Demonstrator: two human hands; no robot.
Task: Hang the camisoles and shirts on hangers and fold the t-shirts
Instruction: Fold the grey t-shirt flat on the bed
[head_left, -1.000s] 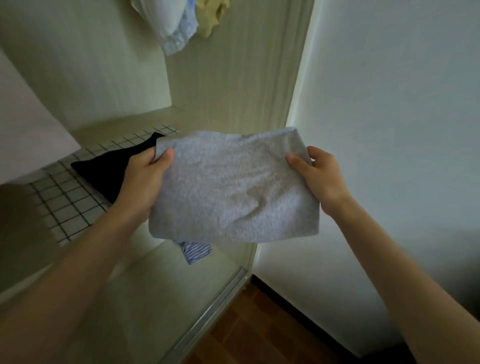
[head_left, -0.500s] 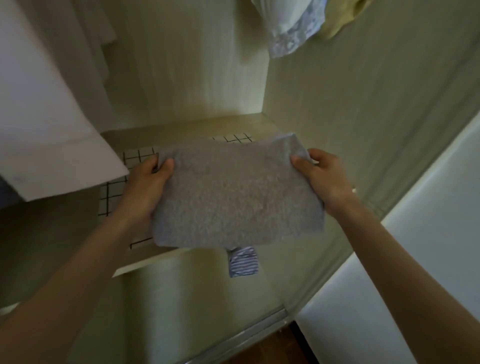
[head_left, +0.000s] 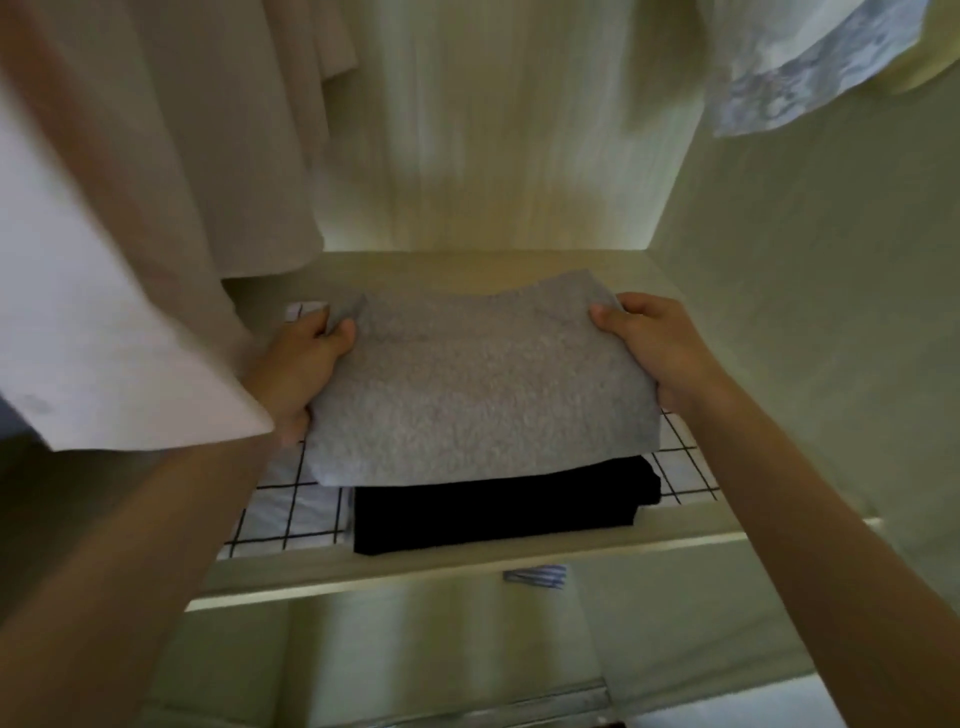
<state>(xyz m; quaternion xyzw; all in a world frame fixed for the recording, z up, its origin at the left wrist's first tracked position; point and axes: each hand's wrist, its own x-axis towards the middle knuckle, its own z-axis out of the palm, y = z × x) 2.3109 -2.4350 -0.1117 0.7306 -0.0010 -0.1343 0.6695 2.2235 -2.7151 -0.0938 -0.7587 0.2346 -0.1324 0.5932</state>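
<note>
Grey t-shirt (head_left: 478, 384) lowered onto black one (head_left: 498, 512), hands gripping its sides

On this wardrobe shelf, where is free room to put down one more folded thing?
Free: the grid-patterned liner left of the black folded garment, and the bare shelf strip behind the grey folded t-shirt. Crowded: the middle, where left hand and right hand hold the t-shirt over the black garment.

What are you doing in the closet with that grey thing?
A person holds a folded grey t-shirt by its two ends, left hand on one side and right hand on the other. It is over a folded black t-shirt on the closet shelf. Other clothes hang above.
</note>
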